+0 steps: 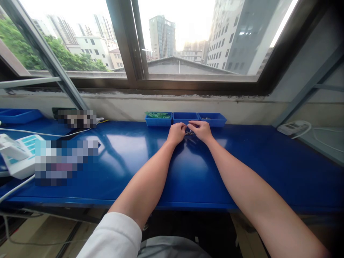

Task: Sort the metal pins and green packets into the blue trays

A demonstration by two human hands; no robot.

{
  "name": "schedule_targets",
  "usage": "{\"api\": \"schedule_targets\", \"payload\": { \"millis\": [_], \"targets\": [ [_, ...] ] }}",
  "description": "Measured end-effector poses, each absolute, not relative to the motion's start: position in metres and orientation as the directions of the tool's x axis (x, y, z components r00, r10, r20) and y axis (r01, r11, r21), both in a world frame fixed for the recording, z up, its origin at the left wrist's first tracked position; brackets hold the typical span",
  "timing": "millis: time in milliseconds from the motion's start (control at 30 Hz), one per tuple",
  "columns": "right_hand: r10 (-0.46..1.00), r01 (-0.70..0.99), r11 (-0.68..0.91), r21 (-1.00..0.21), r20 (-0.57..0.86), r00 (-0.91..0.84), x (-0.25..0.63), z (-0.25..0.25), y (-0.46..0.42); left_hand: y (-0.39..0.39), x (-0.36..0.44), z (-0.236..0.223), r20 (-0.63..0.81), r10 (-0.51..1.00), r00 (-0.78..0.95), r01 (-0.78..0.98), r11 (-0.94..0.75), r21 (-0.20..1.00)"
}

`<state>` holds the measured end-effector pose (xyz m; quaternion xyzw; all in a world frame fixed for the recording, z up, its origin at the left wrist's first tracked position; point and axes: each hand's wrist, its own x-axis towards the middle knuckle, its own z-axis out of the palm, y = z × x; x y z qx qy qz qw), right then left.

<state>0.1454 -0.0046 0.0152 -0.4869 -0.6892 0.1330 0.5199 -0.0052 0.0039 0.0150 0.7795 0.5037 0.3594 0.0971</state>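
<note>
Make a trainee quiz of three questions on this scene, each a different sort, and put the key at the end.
1. Count: how many blue bins stand in the row just beyond the left hand and the right hand?
2. Choose: which bin in that row holds green pieces?
A) left
B) middle
C) right
3. True or false: the two hands are close together above the blue table, with small shiny pieces between them.

Key
1: Three.
2: A, the left bin.
3: True.
</note>
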Motion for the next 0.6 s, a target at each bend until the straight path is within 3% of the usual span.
{"api": "schedule_targets", "payload": {
  "millis": [233, 433, 600],
  "targets": [
    [0.798, 0.638, 0.451, -0.624, 0.602, 0.024, 0.150, 0.016, -0.001, 0.005, -0.003, 0.014, 0.485, 0.855, 0.185, 0.724, -0.452, 0.521],
    [0.781, 0.801, 0.081, -0.593, 0.537, 0.318, 0.166, 0.016, 0.009, 0.008, -0.008, 0.010, 0.493, 0.867, 0.067, 0.786, -0.350, 0.509],
    [0.860, 0.827, -0.095, -0.554, 0.373, 0.349, 0.179, 0.011, 0.013, 0.008, -0.011, 0.009, 0.420, 0.907, 0.030, 0.813, -0.266, 0.518]
  ]
}}
